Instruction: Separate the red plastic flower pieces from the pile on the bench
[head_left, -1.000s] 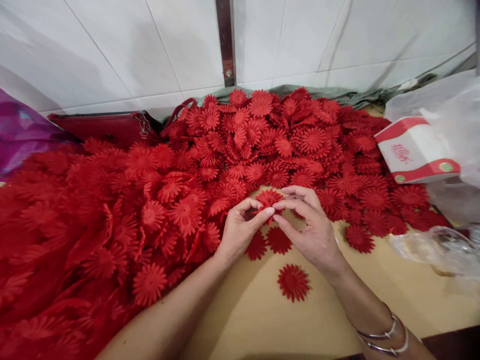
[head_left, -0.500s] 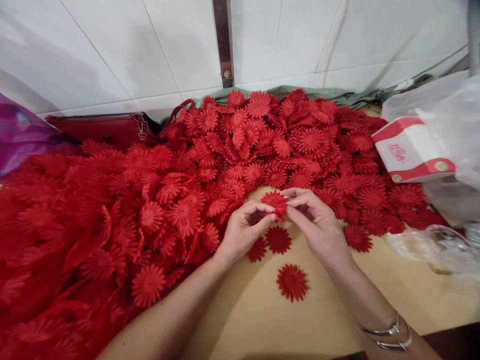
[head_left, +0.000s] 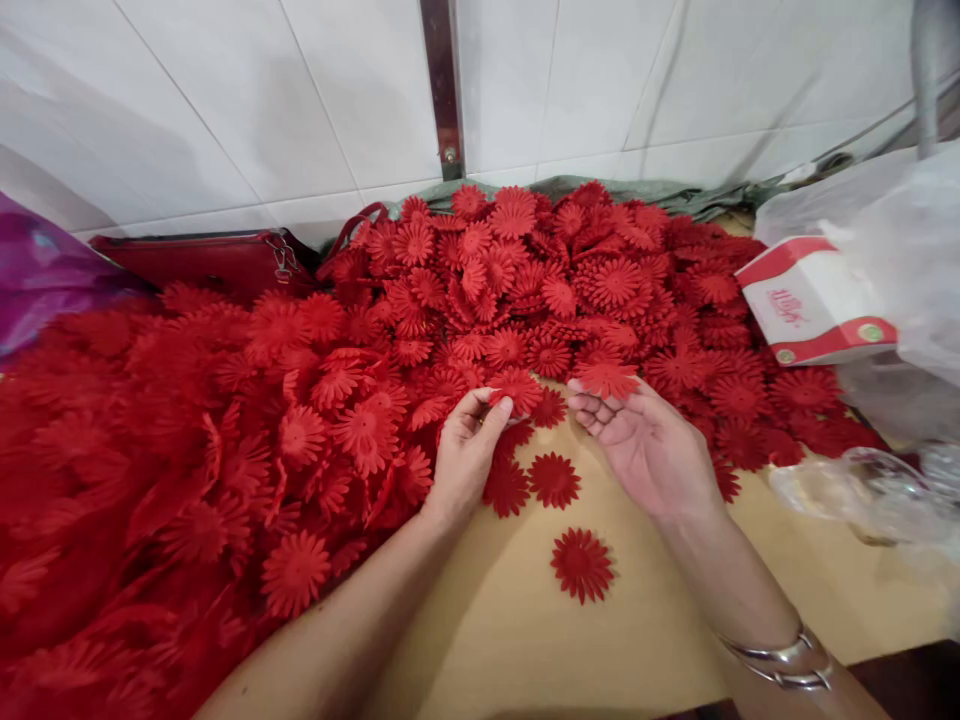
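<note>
My left hand (head_left: 471, 450) pinches a red fabric flower piece (head_left: 517, 388) between thumb and fingers. To its right, my right hand (head_left: 649, 445) is turned palm up with its fingers curled. Another red flower piece (head_left: 606, 378) rests at its fingertips, held there. Between the hands a small red flower piece (head_left: 550, 408) lies by the pile. Below them on the table are a loose red flower (head_left: 555, 480), a second flower (head_left: 506, 487) partly beside my left wrist, and a third flower (head_left: 582, 566) nearer to me.
A big heap of red flowers (head_left: 300, 430) covers the left and back of the wooden table (head_left: 480, 630). Behind it lies a dark red bag (head_left: 202, 262) against the tiled wall. At right stand a red and white box (head_left: 814, 300), a plastic bag (head_left: 915, 240) and clear plastic (head_left: 862, 495).
My hands have moved apart from working together on one flower. Each now has a flower piece, and my right hand has turned palm up.
</note>
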